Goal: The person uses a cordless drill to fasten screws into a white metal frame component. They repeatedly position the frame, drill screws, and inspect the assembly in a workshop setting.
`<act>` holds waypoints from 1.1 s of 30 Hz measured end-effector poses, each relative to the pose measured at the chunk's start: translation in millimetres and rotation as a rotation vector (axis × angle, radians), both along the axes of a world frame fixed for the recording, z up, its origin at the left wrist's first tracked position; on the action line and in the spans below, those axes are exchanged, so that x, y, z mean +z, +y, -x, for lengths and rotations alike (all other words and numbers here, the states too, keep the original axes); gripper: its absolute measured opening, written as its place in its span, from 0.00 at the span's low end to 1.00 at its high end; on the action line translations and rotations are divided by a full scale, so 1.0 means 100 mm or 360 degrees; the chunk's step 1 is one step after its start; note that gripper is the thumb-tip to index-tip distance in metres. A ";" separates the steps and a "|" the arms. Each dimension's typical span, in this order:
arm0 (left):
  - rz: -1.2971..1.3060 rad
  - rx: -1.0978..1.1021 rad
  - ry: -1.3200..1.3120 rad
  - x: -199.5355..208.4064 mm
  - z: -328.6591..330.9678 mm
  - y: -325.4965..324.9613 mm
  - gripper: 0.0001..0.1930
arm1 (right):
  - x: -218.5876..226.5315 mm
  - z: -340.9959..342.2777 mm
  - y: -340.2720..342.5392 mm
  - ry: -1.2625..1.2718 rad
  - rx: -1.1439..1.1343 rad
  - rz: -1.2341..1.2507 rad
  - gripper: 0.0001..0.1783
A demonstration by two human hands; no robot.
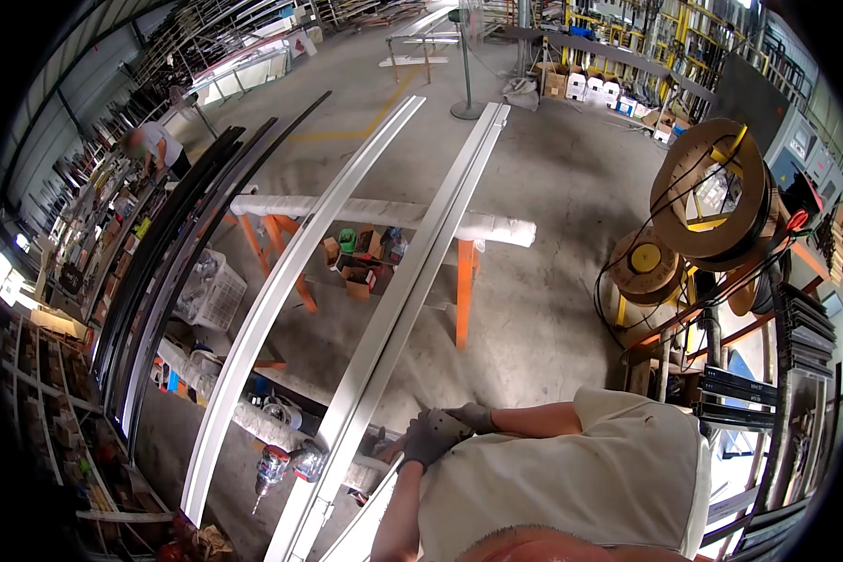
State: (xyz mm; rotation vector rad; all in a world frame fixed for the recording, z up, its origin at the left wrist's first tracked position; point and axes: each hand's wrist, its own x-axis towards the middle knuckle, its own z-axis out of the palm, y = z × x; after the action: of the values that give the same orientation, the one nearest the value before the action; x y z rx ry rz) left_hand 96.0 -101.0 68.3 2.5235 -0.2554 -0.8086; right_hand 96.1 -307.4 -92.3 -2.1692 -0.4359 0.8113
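My left hand (433, 436), in a dark grey glove, is bent close in front of my body. Beside it is my right hand (473, 416), gloved alike, the two nearly touching. Both look closed, but what they hold, if anything, is too small or hidden to make out. Just left of them runs a pair of long white profiles (398, 323), laid side by side across padded supports. A cordless drill (272, 465) with its bit pointing down hangs by the near part of these profiles, and a second power tool (307, 461) sits against it.
Another white profile (295, 262) lies to the left, with several black profiles (173, 225) beyond it. A wrapped beam on an orange trestle (465, 290) crosses underneath. Cable reels (712, 197) stand on the right. A person (159, 145) works at the far left.
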 end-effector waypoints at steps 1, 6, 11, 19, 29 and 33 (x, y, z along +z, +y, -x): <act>-0.0025 0.0019 0.0009 -0.01 0.02 0.04 0.57 | 0.26 -0.02 0.02 0.0028 0.0021 0.0189 0.29; -0.0050 -0.0104 -0.0066 -0.19 0.00 0.12 0.50 | 0.79 -0.06 0.09 0.0654 -0.0658 0.0030 0.36; 0.0079 -0.0579 -0.0080 -0.15 -0.25 0.05 0.46 | 0.61 -0.01 -0.08 0.0844 -0.0916 -0.0264 0.25; -0.0018 0.0500 -0.0632 -0.21 0.83 1.21 0.25 | 0.71 -0.08 -0.10 0.0548 -0.0926 -0.0043 0.31; -0.0099 0.1000 -0.0494 -0.31 0.78 1.12 0.29 | 2.54 -0.96 2.22 -0.1080 0.0398 -0.0581 0.38; -0.0153 0.0971 -0.0386 -0.19 0.75 1.12 0.30 | 2.05 -1.33 3.43 -0.0227 0.0650 -0.0736 0.40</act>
State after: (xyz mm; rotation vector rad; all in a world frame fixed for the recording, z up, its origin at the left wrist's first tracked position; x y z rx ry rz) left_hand 21.1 10.6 48.8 2.5615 0.4697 -0.2781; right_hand 229.4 36.1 112.8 -1.7295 -1.0543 0.6845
